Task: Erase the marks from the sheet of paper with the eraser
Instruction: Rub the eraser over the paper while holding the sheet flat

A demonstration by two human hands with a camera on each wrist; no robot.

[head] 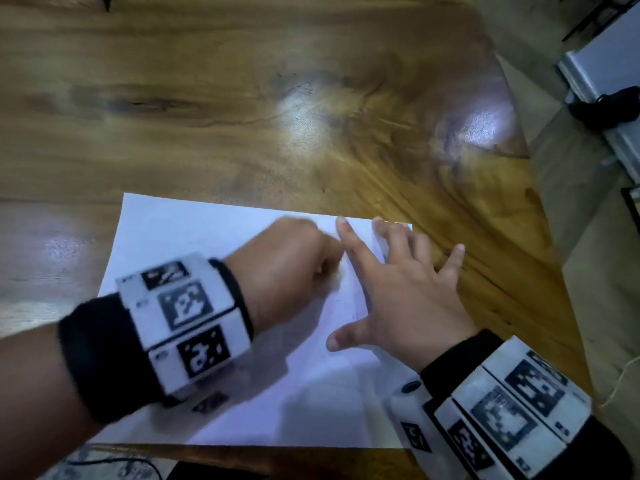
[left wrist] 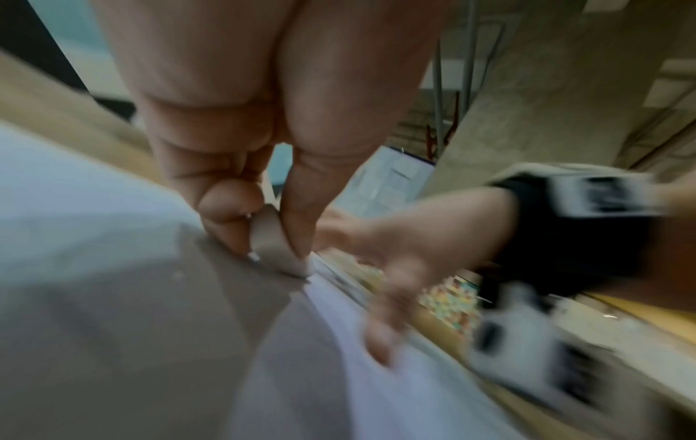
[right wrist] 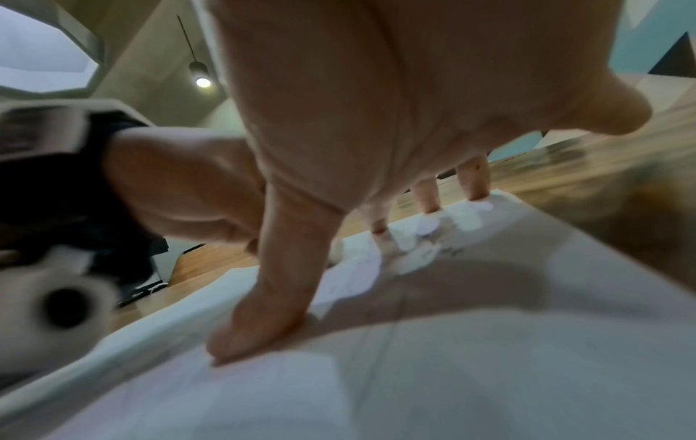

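Observation:
A white sheet of paper (head: 194,237) lies on the wooden table, near its front edge. My left hand (head: 291,265) is curled over the sheet's right half and pinches a pale eraser (left wrist: 273,244) between thumb and fingers, its lower end touching the paper (left wrist: 94,238). My right hand (head: 401,292) lies flat with fingers spread on the sheet's right edge, thumb and fingertips pressing the paper (right wrist: 452,372). Faint marks show on the sheet between the two hands. The head view hides the eraser behind my left hand, which is blurred.
The wooden table (head: 277,116) stretches far beyond the sheet; its right edge curves away near my right hand. A dark object (head: 606,105) sits on a grey shelf off the table at the far right. Cables (head: 114,462) lie below the front edge.

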